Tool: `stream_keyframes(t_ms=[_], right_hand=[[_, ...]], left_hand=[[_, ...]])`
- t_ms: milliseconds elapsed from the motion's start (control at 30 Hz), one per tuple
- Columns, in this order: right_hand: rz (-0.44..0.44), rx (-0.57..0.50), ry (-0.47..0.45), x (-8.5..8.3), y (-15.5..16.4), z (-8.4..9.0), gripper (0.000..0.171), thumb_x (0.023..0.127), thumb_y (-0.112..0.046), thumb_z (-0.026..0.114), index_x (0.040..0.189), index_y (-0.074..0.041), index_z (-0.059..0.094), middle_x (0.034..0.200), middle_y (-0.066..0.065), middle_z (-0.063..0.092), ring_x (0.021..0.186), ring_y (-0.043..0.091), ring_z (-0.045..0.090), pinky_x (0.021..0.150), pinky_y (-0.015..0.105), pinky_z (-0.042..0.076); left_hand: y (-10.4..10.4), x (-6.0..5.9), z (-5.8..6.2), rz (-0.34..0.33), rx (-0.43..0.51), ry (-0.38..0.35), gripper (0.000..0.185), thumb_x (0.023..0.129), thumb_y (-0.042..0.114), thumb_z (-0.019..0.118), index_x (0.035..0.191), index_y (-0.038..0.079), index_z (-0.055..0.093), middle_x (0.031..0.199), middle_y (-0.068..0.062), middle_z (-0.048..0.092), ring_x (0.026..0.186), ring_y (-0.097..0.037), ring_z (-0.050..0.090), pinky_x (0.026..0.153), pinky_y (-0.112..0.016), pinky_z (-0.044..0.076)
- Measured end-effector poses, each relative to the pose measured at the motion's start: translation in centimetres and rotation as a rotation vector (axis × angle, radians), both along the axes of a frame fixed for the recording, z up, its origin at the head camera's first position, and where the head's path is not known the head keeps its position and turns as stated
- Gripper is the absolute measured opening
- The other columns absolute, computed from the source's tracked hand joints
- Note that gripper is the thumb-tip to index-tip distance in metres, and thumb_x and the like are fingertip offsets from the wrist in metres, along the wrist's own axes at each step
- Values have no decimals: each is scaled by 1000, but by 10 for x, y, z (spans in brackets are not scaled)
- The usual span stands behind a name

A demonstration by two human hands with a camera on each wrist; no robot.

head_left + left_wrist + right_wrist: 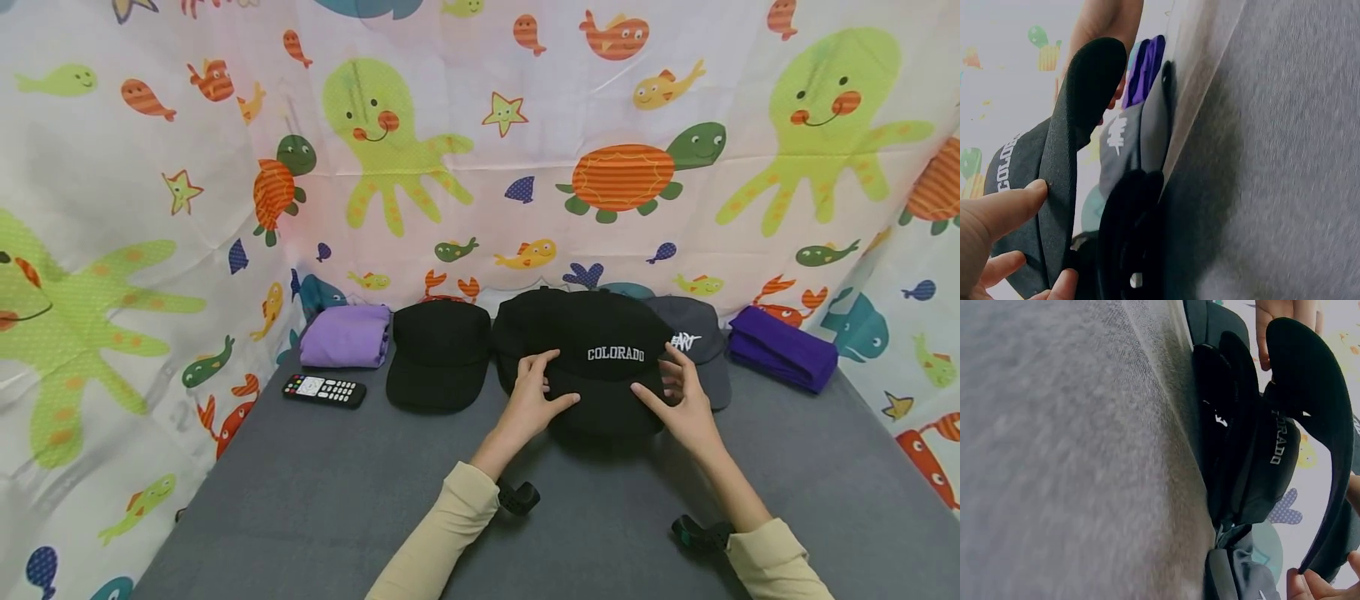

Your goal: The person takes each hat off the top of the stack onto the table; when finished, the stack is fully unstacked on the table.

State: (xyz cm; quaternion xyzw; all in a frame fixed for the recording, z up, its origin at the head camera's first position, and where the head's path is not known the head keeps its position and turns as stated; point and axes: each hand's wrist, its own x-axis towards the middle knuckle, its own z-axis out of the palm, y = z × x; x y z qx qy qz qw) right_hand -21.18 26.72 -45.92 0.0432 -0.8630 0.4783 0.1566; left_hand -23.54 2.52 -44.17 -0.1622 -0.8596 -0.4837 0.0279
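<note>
You can't see the whole grey cap (697,346): the Colorado cap (600,367) covers its left part, and its white lettering is too small to read. The left wrist view cuts the cap's word to "COLO" and shows only the left fingers (1007,209) at its edge. The right wrist view crops the right fingers (1322,584) at its lower corner and blurs the desk (1066,456).

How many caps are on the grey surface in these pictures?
3 for certain: a plain black cap on the left, the COLORADO cap held by both hands in the middle, a grey cap behind it. Another dark cap may lie beneath.
</note>
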Motion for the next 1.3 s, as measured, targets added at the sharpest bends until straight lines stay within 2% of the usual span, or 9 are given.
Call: stream_keyframes(t_ms=[133, 400, 567, 633, 700, 1000, 1167, 1233, 1300], right_hand=[[-25, 25, 13, 7, 9, 1, 79, 87, -25, 66, 148, -28, 17, 135, 17, 44, 107, 26, 48, 80, 13, 37], [-55, 32, 43, 19, 25, -4, 78, 86, -24, 67, 147, -29, 20, 132, 17, 45, 104, 8, 48, 79, 8, 36], [-93, 81, 82, 12, 56, -38, 79, 84, -29, 68, 146, -36, 20, 131, 10, 48, 99, -5, 46, 76, 5, 36], [-114, 88, 93, 10, 67, -53, 79, 84, -29, 69, 145, -38, 21, 132, 6, 49, 98, -5, 45, 76, 5, 37], [-126, 89, 93, 15, 71, -55, 79, 84, -28, 69, 145, -38, 21, 131, 3, 48, 98, -4, 45, 75, 4, 36], [-113, 77, 99, 45, 81, -39, 79, 84, -20, 69, 147, -30, 23, 131, 8, 47, 98, -3, 44, 76, 3, 36], [-149, 114, 104, 64, 87, -30, 80, 83, -18, 70, 147, -28, 23, 127, -3, 48, 95, -6, 44, 74, 1, 35], [-168, 139, 84, 73, 87, -25, 80, 84, -20, 70, 147, -29, 21, 127, -1, 48, 94, -9, 43, 74, 1, 35], [-181, 141, 42, 84, 86, -17, 80, 85, -21, 69, 147, -31, 19, 128, 10, 47, 93, -11, 41, 72, 2, 35]], left_hand=[[5, 7, 3, -33, -13, 4, 70, 80, 23, 73, 141, 19, 37, 132, -10, 34, 94, -18, 53, 83, -23, 47], [13, 17, 4, -84, -2, 43, 70, 79, 20, 74, 140, 20, 40, 128, -7, 36, 86, -13, 51, 77, -17, 45], [18, 23, 7, -121, 20, 53, 68, 79, 18, 75, 139, 20, 42, 127, -7, 37, 85, -12, 51, 78, -19, 47], [19, 25, 8, -137, 29, 55, 68, 78, 17, 75, 138, 19, 43, 127, -7, 37, 84, -11, 52, 78, -18, 47], [21, 28, 9, -155, 32, 52, 68, 78, 16, 75, 138, 18, 43, 127, -7, 37, 83, -11, 52, 77, -17, 47], [34, 42, 6, -219, 39, 50, 69, 78, 13, 75, 138, 18, 43, 130, -7, 36, 82, -7, 54, 78, -17, 48], [44, 52, 4, -250, 38, 41, 70, 79, 14, 74, 140, 19, 41, 133, -6, 34, 82, -3, 53, 77, -14, 47], [48, 56, 2, -270, 39, 42, 69, 80, 15, 74, 140, 19, 40, 134, -6, 33, 82, -2, 53, 77, -14, 47], [52, 60, 0, -293, 38, 40, 69, 80, 15, 73, 140, 19, 39, 135, -7, 32, 83, -2, 53, 77, -14, 47]])
